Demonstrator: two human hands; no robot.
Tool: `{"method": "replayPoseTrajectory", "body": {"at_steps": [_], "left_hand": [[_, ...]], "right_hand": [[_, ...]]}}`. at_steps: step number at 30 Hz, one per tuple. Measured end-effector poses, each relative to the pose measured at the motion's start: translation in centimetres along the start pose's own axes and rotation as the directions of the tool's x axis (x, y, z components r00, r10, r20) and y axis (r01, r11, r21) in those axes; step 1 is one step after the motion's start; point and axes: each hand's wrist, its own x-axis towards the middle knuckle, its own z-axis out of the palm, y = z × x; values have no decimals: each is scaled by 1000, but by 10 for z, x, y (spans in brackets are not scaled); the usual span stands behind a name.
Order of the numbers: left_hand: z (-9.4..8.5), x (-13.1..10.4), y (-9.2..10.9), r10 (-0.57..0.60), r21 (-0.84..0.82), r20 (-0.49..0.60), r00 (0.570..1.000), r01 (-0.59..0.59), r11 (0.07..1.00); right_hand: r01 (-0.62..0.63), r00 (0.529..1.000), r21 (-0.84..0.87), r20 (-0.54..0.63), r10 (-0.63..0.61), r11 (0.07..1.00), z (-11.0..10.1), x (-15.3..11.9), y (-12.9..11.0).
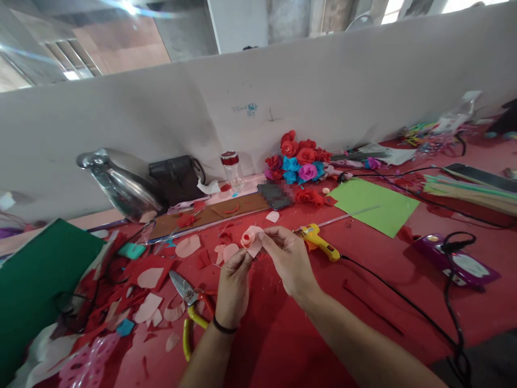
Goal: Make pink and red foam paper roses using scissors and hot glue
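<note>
Over the red table, my left hand (234, 275) pinches the base of a pink paper flower (247, 238) with a red centre. My right hand (288, 258) has thumb and fingertips closed on a pale pink petal at the flower's right side. Whether that petal is fixed to the flower I cannot tell. Just right of my right hand lies a yellow glue gun (322, 242), its black cord running toward the front right. Scissors (188, 293) with yellow and red handles rest open to the left of my left wrist. Loose pink petals (188, 246) are scattered left of the hands.
Red, blue and pink paper roses (301, 161) stand by the wall. Behind are a glass bottle (232, 171), a metal jug (121, 183) and a black bag (177, 175). Green paper (374, 205) and a purple box (456, 261) lie right; a dark green board (44, 291) sits left.
</note>
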Motion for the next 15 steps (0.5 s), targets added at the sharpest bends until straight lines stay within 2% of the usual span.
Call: {"method": "replayPoseTrajectory", "body": {"at_steps": [12, 15], "left_hand": [[-5, 3, -9, 2, -32, 46, 999, -1, 999], [-6, 3, -9, 4, -8, 29, 1000, -4, 1000]], "right_hand": [[6, 1000, -19, 29, -6, 1000, 1, -1, -1], [22, 999, -38, 32, -21, 999, 2, -2, -3]]}}
